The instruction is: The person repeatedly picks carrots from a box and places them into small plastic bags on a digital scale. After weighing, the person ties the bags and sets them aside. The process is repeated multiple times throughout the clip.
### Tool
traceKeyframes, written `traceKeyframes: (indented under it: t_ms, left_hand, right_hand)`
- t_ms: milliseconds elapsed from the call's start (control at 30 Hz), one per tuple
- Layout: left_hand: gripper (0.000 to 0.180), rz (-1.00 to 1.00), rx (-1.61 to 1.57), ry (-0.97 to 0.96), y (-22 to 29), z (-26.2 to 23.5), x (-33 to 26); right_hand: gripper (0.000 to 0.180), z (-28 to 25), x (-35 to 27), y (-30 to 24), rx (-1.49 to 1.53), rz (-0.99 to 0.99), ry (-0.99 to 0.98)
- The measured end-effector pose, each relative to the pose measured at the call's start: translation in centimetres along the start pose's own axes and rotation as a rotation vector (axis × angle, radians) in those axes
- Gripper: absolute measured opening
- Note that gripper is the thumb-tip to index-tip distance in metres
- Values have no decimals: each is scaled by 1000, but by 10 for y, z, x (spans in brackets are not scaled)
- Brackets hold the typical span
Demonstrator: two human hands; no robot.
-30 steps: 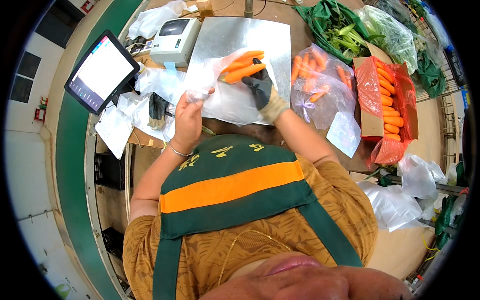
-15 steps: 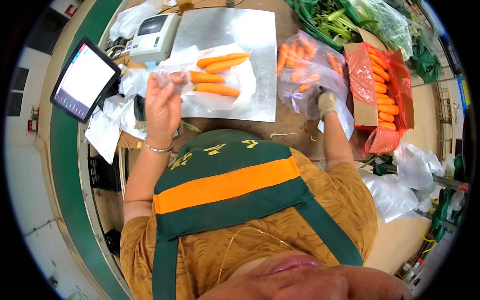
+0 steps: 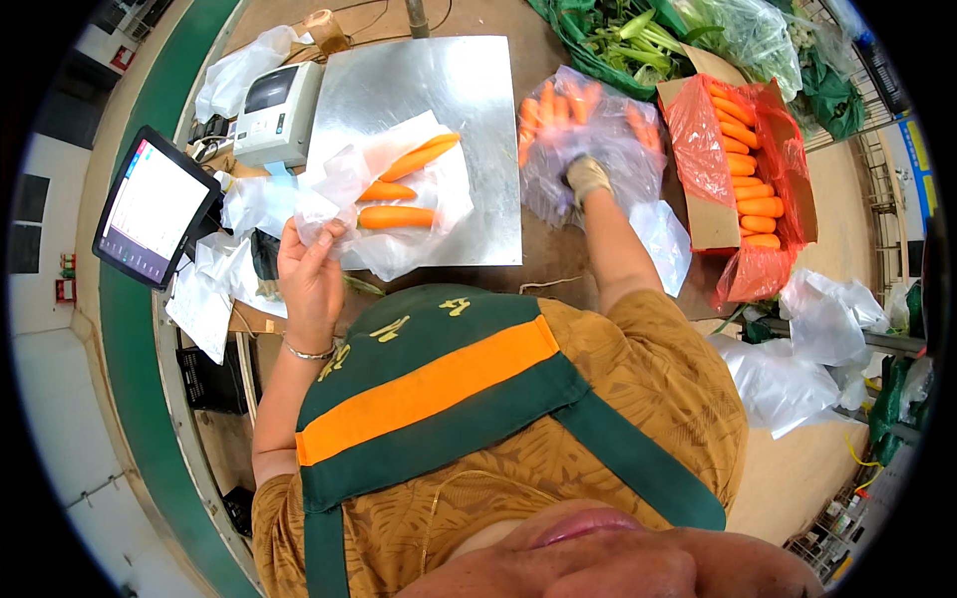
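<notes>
My left hand (image 3: 312,261) pinches the edge of a thin clear plastic bag (image 3: 451,189) between thumb and fingers. Inside that bag several orange carrots (image 3: 397,216) lie on a shiny metal plate (image 3: 490,149). My right hand (image 3: 588,179), in a pale glove with a dark palm, presses into a purplish plastic bag (image 3: 628,174) right of the plate. More carrots (image 3: 573,100) show through its far side. The bunched film hides part of the right fingers, so their grip is unclear.
An opened cardboard box (image 3: 710,214) of carrots, lined with red film, stands at the right. Leafy greens (image 3: 643,45) lie behind it. At the left are a tilted screen (image 3: 155,204) and a grey-white machine (image 3: 279,112). Clear bags (image 3: 783,384) hang at lower right.
My right hand has moved left and farther away, and the purplish bag is more bunched around it. My left hand has come nearer my body, drawing the clear bag's edge with it.
</notes>
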State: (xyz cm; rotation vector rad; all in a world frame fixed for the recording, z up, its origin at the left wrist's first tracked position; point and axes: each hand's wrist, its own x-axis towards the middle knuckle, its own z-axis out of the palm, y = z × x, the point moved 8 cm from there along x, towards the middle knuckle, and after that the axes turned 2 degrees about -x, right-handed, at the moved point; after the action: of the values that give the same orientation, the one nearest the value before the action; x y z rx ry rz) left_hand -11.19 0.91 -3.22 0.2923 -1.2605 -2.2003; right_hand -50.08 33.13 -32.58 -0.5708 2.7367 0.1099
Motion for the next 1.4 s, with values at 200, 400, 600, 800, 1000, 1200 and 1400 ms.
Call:
traceKeyframes:
  t_ms: [200,400,600,800,1000,1200,1400]
  left_hand:
    - [28,4,13,5,3,-4,-6]
    - [24,-7,130,34,14,-7,-6]
    - [14,-126,292,-61,11,8,-11]
    - [19,-140,155,-221,20,29,-13]
    - [13,-31,-37,-134,50,-30,-15]
    - [36,26,242,84,69,-60,-29]
    - [44,357,496,136,117,-44,-42]
  right_hand:
    - [40,-8,-71,83,211,393,90]
    - [48,-74,-183,38,818,-337,-224]
    - [73,-222,-267,-112,794,-709,-200]
    - [53,-209,-228,-326,85,-783,-322]
    - [71,-217,-210,-371,342,-977,80]
    - [33,-273,-204,-239,1095,-819,294]
    - [31,-265,-201,-143,1279,-678,485]
